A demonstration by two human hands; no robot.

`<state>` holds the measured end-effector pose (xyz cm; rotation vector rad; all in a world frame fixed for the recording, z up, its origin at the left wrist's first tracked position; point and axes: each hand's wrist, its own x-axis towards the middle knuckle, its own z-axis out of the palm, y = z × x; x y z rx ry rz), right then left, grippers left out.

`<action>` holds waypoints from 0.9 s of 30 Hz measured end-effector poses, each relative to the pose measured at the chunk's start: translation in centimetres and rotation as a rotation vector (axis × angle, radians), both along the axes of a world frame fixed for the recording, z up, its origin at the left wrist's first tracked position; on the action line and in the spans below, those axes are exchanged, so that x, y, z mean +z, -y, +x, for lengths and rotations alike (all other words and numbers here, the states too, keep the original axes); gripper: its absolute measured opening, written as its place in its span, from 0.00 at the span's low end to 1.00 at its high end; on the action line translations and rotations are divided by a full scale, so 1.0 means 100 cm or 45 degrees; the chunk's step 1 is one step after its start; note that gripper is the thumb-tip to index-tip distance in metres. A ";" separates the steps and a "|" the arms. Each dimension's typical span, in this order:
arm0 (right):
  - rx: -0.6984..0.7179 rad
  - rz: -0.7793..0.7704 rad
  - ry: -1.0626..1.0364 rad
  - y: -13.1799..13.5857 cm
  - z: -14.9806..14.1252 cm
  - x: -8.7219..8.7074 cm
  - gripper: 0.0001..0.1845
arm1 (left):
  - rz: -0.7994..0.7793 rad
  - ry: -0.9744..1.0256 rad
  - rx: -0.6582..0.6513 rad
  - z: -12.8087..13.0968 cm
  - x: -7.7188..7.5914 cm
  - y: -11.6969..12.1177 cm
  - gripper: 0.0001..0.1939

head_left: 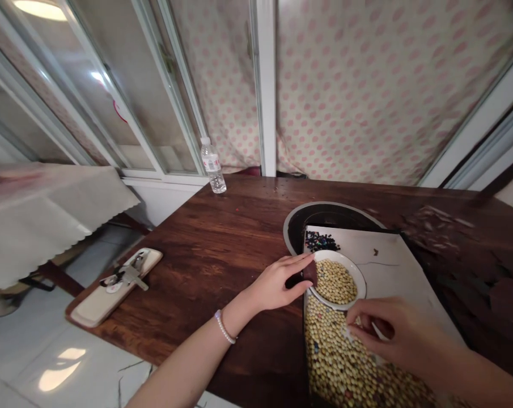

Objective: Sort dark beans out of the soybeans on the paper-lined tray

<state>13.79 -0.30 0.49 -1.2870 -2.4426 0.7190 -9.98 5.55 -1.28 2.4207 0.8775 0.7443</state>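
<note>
My left hand (pixel 277 280) is at the left rim of a white bowl (pixel 361 277). Its thumb and fingertips close around a small dark brown flat piece (pixel 309 273) that overlaps the bowl's edge. Inside the bowl lie many yellowish beads (pixel 336 282). My right hand (pixel 384 328) is just below the bowl, over a layer of loose yellowish beads (pixel 336 362) with a few coloured ones among them. Its thumb and forefinger are pinched together; what they hold, if anything, is too small to make out. The beads and bowl rest on a white, dark-edged tray (pixel 409 277).
Black shiny beads (pixel 319 241) lie at the tray's far left corner, above a round dark disc (pixel 292 226). A water bottle (pixel 213 167) stands at the table's back edge. Metal tools lie on a pale board (pixel 98 300) at the left. Brown pieces (pixel 443 226) are heaped right.
</note>
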 end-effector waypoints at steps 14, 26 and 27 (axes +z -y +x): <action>-0.087 0.140 -0.326 -0.068 -0.035 -0.015 0.06 | -0.050 -0.019 0.069 0.000 0.002 0.004 0.26; -0.206 0.042 -0.462 -0.069 -0.034 -0.020 0.07 | -0.086 -0.013 0.059 0.001 0.002 0.002 0.27; -0.206 0.042 -0.472 -0.069 -0.034 -0.020 0.07 | -0.085 -0.016 0.060 0.001 0.002 0.002 0.27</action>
